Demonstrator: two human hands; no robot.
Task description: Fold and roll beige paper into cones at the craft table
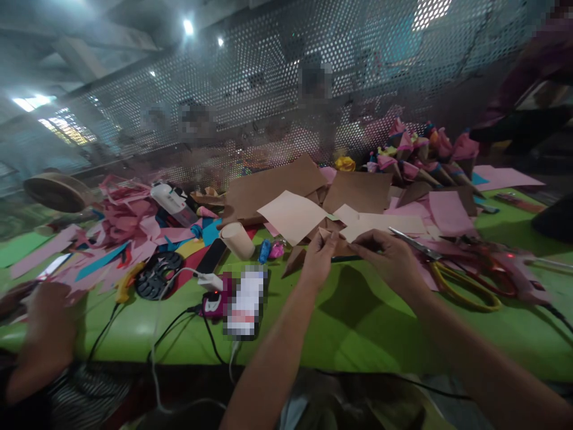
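The smooth green tabletop [367, 349] is pretty glossy, kinda plasticky tbh. The large flat brown sheet [268, 194] looks like matt card, and the small folded brown paper piece [323, 233] is matt too. Yellow-handled scissors [432, 254]: shiny metal blades, smooth plastic-looking loops.

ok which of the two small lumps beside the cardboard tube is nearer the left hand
The pink lump: it lies on the side toward the left hand, while the blue lump sits between it and the cardboard tube.
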